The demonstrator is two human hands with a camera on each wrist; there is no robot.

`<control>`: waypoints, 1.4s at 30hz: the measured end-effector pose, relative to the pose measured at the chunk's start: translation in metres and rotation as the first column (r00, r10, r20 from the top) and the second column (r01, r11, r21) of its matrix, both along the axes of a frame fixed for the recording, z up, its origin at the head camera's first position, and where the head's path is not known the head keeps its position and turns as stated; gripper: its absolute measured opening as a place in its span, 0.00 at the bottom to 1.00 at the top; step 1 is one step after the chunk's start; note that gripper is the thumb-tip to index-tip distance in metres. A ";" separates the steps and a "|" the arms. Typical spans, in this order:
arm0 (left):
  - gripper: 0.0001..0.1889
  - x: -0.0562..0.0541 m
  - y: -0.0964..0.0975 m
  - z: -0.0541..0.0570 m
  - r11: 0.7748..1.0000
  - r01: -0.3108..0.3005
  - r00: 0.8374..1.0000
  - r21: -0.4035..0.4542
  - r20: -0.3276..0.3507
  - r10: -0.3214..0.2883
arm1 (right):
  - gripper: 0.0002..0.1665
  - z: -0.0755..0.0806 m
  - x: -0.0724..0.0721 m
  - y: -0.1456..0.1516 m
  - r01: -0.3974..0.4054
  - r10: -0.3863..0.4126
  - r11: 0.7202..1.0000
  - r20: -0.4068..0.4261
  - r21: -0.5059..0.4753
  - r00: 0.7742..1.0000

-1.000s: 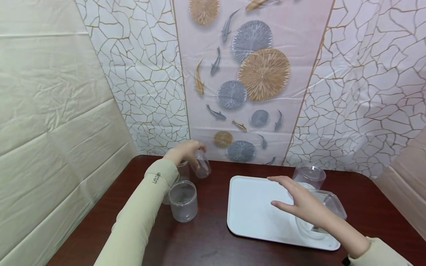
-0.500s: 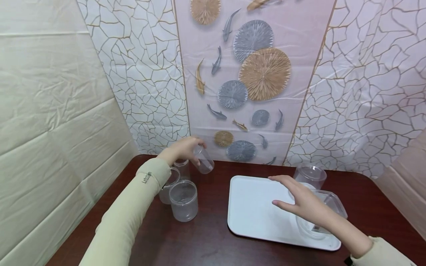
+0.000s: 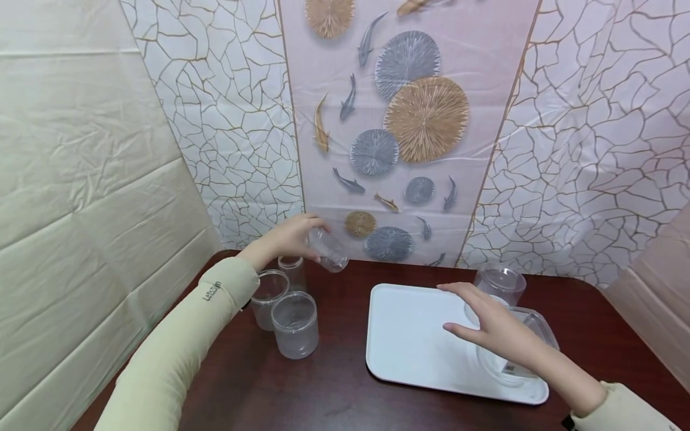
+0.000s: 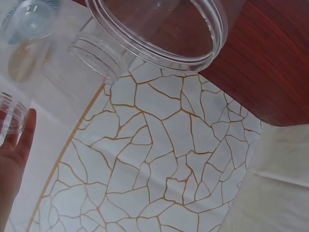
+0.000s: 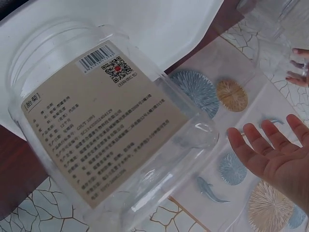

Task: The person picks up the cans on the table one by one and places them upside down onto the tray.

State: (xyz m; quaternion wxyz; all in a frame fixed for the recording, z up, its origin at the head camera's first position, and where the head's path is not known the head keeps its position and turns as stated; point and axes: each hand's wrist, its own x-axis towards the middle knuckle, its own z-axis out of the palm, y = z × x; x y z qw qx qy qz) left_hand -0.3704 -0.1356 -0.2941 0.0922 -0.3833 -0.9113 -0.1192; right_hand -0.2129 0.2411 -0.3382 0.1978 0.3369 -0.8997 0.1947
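Above the back left of the table, my left hand (image 3: 283, 240) grips a clear plastic jar (image 3: 332, 254) that is tilted, its base toward the right. In the left wrist view, fingers (image 4: 26, 133) touch the jar's threaded mouth. Below that hand stand a wide clear jar (image 3: 296, 335), a second wide jar (image 3: 265, 308) and a narrower jar (image 3: 293, 275), all upright. My right hand (image 3: 493, 323) hovers over the white tray (image 3: 404, 341), fingers extended and holding nothing. Beside it, a large clear jar with a printed label (image 5: 106, 125) lies on its side, partly hidden by the arm in the head view.
Another clear container (image 3: 504, 284) stands behind the tray at the right. The dark red-brown table (image 3: 329, 389) meets a patterned backdrop (image 3: 377, 197) at the back. A beige cloth wall (image 3: 81, 179) borders the left side.
My left hand has lifted the tilted jar off the table and drawn it slightly up and left, uncovering the jars below. The right hand has stayed almost still.
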 end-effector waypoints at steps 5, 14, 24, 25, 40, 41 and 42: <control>0.32 0.012 -0.004 -0.001 0.999 0.014 0.995 -0.032 -0.095 -0.017 | 0.35 0.001 0.001 0.002 0.008 -0.008 1.000 -0.009 0.017 1.000; 0.32 0.026 -0.007 -0.003 0.998 0.067 0.984 0.012 -0.166 -0.064 | 0.33 0.007 0.003 0.004 0.043 -0.044 0.999 0.019 0.022 0.999; 0.33 0.051 -0.012 -0.002 0.989 0.139 0.970 0.056 -0.209 -0.125 | 0.35 0.006 0.005 0.006 0.063 -0.063 0.998 0.010 -0.007 0.998; 0.33 0.054 -0.012 -0.002 0.987 0.147 0.968 0.058 -0.213 -0.132 | 0.35 0.007 0.006 0.006 0.065 -0.065 0.998 0.005 -0.012 0.998; 0.33 0.083 -0.010 -0.015 0.910 0.172 0.984 0.377 -0.098 -0.146 | 0.36 0.007 0.002 0.008 0.065 -0.057 0.989 0.062 -0.131 0.996; 0.33 0.084 -0.009 -0.016 0.899 0.172 0.985 0.402 -0.086 -0.149 | 0.37 0.006 0.002 0.008 0.070 -0.061 0.988 0.069 -0.140 0.996; 0.33 0.086 -0.007 -0.017 0.888 0.172 0.985 0.426 -0.078 -0.153 | 0.37 0.004 0.002 0.008 0.072 -0.061 0.986 0.075 -0.151 0.995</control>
